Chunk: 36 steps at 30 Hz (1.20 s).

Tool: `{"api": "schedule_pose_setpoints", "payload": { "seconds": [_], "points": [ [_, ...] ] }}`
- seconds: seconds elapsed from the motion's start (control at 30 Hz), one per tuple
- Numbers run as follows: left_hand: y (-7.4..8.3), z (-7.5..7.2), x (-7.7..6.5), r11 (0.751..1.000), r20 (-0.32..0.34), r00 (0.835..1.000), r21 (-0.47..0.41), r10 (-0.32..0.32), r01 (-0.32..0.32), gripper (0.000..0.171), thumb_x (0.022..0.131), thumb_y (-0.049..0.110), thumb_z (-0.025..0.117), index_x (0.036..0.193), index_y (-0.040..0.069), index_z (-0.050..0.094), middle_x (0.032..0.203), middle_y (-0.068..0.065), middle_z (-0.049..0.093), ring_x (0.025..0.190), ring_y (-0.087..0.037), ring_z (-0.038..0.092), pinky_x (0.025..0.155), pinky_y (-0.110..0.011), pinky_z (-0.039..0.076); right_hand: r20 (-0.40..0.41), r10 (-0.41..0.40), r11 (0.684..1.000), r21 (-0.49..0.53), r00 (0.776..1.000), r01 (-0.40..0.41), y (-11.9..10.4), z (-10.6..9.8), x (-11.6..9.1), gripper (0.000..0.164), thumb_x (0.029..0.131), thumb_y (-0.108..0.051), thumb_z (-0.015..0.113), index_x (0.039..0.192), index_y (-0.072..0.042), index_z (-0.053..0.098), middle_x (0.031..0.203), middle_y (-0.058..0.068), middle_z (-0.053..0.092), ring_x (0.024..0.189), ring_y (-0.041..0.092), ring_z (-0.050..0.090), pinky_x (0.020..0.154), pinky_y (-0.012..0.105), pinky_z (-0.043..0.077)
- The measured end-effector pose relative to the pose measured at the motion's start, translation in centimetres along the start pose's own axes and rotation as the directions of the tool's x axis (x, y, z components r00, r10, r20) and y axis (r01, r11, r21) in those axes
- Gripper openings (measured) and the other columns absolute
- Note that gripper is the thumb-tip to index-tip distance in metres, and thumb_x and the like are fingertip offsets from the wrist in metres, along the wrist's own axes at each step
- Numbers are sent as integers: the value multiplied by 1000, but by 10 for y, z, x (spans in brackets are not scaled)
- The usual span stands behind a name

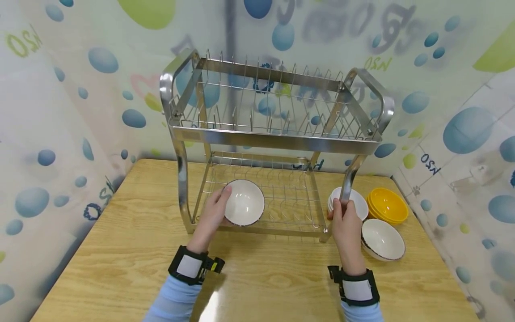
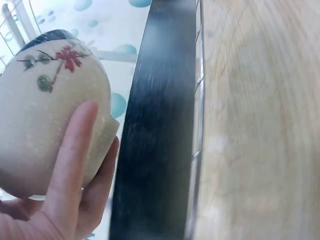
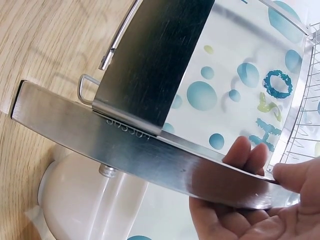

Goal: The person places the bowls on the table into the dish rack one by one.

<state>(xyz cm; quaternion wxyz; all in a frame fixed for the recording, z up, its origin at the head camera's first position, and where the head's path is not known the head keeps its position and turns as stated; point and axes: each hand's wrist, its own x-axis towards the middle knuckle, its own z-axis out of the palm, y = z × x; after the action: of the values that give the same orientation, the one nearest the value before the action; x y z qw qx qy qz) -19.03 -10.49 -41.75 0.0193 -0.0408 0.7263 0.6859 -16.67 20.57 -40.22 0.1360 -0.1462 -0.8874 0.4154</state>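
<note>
My left hand grips a cream bowl with a dark rim, thumb over its left edge. In the left wrist view the bowl's outside shows a red flower and green leaves, with fingers spread along its base. The bowl is just over the front of the lower shelf of a two-tier metal dish rack. With my right hand I hold the rack's front right leg; in the right wrist view the fingers wrap round this flat metal bar.
Right of the rack, white bowls, a stack of yellow bowls and a cream bowl with a dark rim stand on the wooden table. A patterned wall covering rises behind the rack and at both sides.
</note>
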Motion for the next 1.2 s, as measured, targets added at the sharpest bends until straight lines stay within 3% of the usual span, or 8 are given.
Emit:
{"api": "schedule_pose_setpoints", "payload": {
  "seconds": [0.1,0.27,0.43,0.6,0.77,0.9,1.07,1.2],
  "points": [
    [7,-2,4,987,-36,998,150,59,-53,60,97,55,37,138,12,48,127,-22,54,103,-38,60,72,-49,57,-6,-7,1000,1,1000,7,1,1,0,42,101,-43,35,108,-3,46,87,17,61,67,21,52,48,25,36],
    [21,-5,12,915,-78,983,385,164,-122,60,99,52,34,136,7,49,133,-21,53,116,-39,56,88,-52,51,-11,-15,1000,4,1000,15,1,1,-1,43,101,-43,35,108,-3,47,85,16,61,68,21,54,50,25,38],
    [39,-3,21,839,-66,971,520,228,-161,56,100,49,31,131,7,51,130,-20,56,114,-40,57,87,-54,50,-7,-7,1000,6,1000,7,1,0,-3,43,101,-43,35,109,-3,47,84,15,61,68,20,54,51,25,38],
    [55,5,32,767,-85,943,608,322,-207,50,100,47,34,127,9,53,121,-18,62,107,-38,61,83,-52,52,-10,-16,1000,5,1000,16,1,1,-2,43,101,-43,35,108,-3,47,84,16,61,67,20,53,51,25,37],
    [63,12,48,685,-133,906,701,401,-200,48,100,44,38,125,7,54,112,-24,61,100,-41,58,76,-54,53,-14,-16,1000,8,1000,16,0,1,-1,41,101,-42,36,107,-3,47,83,15,61,68,21,55,51,25,38],
    [65,14,65,637,-161,886,751,436,-177,48,100,41,40,127,4,54,108,-32,56,96,-45,57,67,-53,55,-17,-23,1000,3,1000,23,0,1,-1,42,101,-43,35,108,-3,47,82,15,62,66,20,55,50,25,38],
    [62,14,87,573,-180,891,813,416,-102,51,101,40,39,130,0,52,102,-36,56,87,-47,60,64,-54,53,-22,-37,999,-3,999,37,1,1,-1,44,101,-43,34,109,-3,48,82,15,62,63,17,53,49,26,37],
    [58,14,103,527,-179,899,847,401,-67,49,101,37,38,115,-6,59,92,-32,59,84,-46,60,64,-54,53,-23,-37,999,4,999,37,1,1,-1,44,101,-44,34,108,-3,48,81,14,62,62,17,51,48,26,36]
  ]
}}
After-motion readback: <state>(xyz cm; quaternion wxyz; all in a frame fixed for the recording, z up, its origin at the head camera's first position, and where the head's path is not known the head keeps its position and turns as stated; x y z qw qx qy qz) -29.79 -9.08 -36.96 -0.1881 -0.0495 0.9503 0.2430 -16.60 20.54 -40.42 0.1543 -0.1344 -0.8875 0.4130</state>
